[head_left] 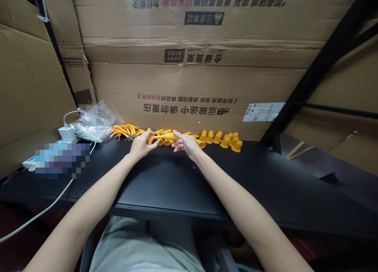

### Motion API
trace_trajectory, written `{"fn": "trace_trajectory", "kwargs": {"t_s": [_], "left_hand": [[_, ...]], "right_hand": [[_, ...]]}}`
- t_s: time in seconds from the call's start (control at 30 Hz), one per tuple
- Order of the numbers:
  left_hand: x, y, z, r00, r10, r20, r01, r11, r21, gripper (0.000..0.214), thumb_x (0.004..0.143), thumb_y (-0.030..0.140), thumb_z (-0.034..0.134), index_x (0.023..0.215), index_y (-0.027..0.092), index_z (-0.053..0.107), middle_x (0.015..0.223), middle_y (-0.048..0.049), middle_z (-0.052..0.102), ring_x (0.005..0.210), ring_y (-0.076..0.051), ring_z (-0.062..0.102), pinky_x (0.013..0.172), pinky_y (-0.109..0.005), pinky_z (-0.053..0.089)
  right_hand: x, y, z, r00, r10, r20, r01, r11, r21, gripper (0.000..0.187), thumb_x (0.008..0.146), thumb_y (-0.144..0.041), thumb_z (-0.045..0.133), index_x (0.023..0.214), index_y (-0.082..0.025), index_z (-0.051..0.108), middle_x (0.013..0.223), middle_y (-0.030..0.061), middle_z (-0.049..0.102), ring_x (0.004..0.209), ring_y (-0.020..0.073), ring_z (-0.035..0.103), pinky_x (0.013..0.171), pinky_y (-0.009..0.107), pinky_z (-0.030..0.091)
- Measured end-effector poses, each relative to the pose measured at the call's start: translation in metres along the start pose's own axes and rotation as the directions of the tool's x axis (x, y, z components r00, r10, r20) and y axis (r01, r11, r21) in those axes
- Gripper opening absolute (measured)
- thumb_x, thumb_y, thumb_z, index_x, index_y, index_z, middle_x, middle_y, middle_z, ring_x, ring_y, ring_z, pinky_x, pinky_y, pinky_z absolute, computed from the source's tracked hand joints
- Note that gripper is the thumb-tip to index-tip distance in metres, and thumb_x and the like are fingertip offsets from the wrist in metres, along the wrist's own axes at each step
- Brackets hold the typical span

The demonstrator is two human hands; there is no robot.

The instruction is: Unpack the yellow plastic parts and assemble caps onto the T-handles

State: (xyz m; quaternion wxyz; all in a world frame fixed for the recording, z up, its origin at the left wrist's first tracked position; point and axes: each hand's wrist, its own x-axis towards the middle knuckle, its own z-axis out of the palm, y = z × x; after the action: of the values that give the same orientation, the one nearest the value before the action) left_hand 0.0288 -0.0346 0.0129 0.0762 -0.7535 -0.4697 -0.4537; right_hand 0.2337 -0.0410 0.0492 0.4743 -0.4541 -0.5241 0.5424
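Note:
My left hand point(142, 146) is closed round one end of a yellow plastic part point(168, 136), with a knob-like bit showing above the fingers. My right hand point(186, 144) pinches the other end of it, which looks thicker and ribbed. Both hands are just above the far side of the black table point(165, 181). Behind and left of them lies a pile of yellow handle-like pieces point(126, 129), with thin metal spirals point(130, 138) among them. To the right stand several yellow flanged cups point(225, 141). A few more yellow parts are partly hidden behind my hands.
A cardboard wall point(189, 79) rises behind the table. Crumpled clear plastic bags point(97, 120) lie at the back left, beside a white charger point(67, 134) on a power strip point(29, 162). A white cable point(56, 201) runs over the left edge. A black post point(310, 67) stands right.

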Motion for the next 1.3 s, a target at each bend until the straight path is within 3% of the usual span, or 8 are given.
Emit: {"fn": "trace_trajectory", "kwargs": {"t_s": [0.3,0.43,0.53,0.67,0.77,0.93,1.03,1.3], "left_hand": [[-0.001,0.004,0.001,0.994,-0.1,0.05,0.096,0.992,0.078,0.056,0.076,0.043,0.069,0.124,0.022,0.05,0.116,-0.0081,0.065,0.09,-0.02,0.066,0.067,-0.026,0.048],[-0.005,0.004,0.006,0.988,-0.066,0.14,0.067,0.998,-0.001,0.074,0.079,0.043,0.065,0.142,0.024,0.03,0.132,-0.0109,0.054,0.093,-0.019,0.064,0.073,-0.029,0.051],[-0.008,0.003,0.009,0.978,-0.031,0.206,0.032,0.999,-0.004,0.065,0.084,0.037,0.059,0.141,0.021,0.033,0.131,-0.0111,0.055,0.096,-0.019,0.063,0.079,-0.031,0.051],[-0.009,0.002,0.01,0.967,-0.029,0.253,0.032,0.999,-0.008,0.054,0.085,0.03,0.055,0.136,0.02,0.04,0.125,-0.0096,0.059,0.095,-0.02,0.063,0.081,-0.032,0.051],[-0.008,0.003,0.01,0.961,-0.032,0.276,0.038,0.999,-0.019,0.051,0.085,0.028,0.054,0.134,0.02,0.043,0.121,-0.0088,0.06,0.088,-0.018,0.064,0.079,-0.032,0.052],[-0.008,0.003,0.01,0.946,-0.043,0.321,0.06,0.997,-0.043,0.048,0.084,0.028,0.053,0.131,0.021,0.045,0.119,-0.0075,0.062,0.072,-0.014,0.062,0.076,-0.032,0.052],[-0.009,0.003,0.011,0.941,-0.022,0.337,0.045,0.997,-0.062,0.047,0.083,0.027,0.053,0.129,0.021,0.046,0.118,-0.0071,0.063,0.069,-0.014,0.061,0.075,-0.031,0.051],[-0.009,0.001,0.013,0.941,-0.001,0.337,0.032,0.996,-0.087,0.044,0.083,0.027,0.052,0.127,0.022,0.049,0.111,-0.0053,0.065,0.068,-0.014,0.061,0.074,-0.03,0.05]], "right_hand": [[0.012,0.015,0.0,0.998,-0.028,0.057,0.017,0.985,0.171,0.028,0.081,-0.045,0.066,0.087,-0.018,0.06,0.071,0.0048,0.07,0.049,0.0129,0.062,0.053,0.025,0.052],[0.034,0.027,-0.019,0.984,-0.091,-0.153,0.113,0.984,0.141,0.029,0.078,-0.047,0.067,0.085,-0.023,0.052,0.083,0.0057,0.068,0.064,0.017,0.067,0.065,0.031,0.056],[0.047,0.034,-0.046,0.916,-0.209,-0.342,0.232,0.972,0.027,0.032,0.074,-0.04,0.067,0.094,-0.026,0.046,0.098,0.0049,0.065,0.081,0.0183,0.067,0.077,0.033,0.055],[0.054,0.046,-0.08,0.715,-0.579,-0.392,0.289,0.755,-0.588,0.03,0.072,-0.022,0.058,0.101,-0.022,0.048,0.113,0.0114,0.059,0.105,0.0243,0.059,0.094,0.039,0.046],[0.055,0.059,-0.092,0.761,-0.597,-0.253,0.176,0.566,-0.805,0.032,0.073,-0.015,0.05,0.105,-0.019,0.052,0.116,0.0148,0.059,0.11,0.0272,0.056,0.097,0.043,0.043],[0.062,0.074,-0.091,0.855,-0.496,-0.152,0.112,0.463,-0.879,0.04,0.079,-0.02,0.05,0.119,-0.02,0.051,0.131,0.0147,0.053,0.119,0.0301,0.051,0.105,0.059,0.031],[0.064,0.077,-0.09,0.856,-0.496,-0.148,0.116,0.464,-0.878,0.04,0.084,-0.023,0.045,0.124,-0.021,0.05,0.137,0.0145,0.049,0.128,0.0309,0.044,0.106,0.063,0.027],[0.066,0.078,-0.099,0.777,-0.591,-0.219,0.147,0.508,-0.849,0.035,0.084,-0.026,0.046,0.116,-0.016,0.056,0.12,0.0172,0.058,0.112,0.0298,0.056,0.097,0.048,0.044]]}}
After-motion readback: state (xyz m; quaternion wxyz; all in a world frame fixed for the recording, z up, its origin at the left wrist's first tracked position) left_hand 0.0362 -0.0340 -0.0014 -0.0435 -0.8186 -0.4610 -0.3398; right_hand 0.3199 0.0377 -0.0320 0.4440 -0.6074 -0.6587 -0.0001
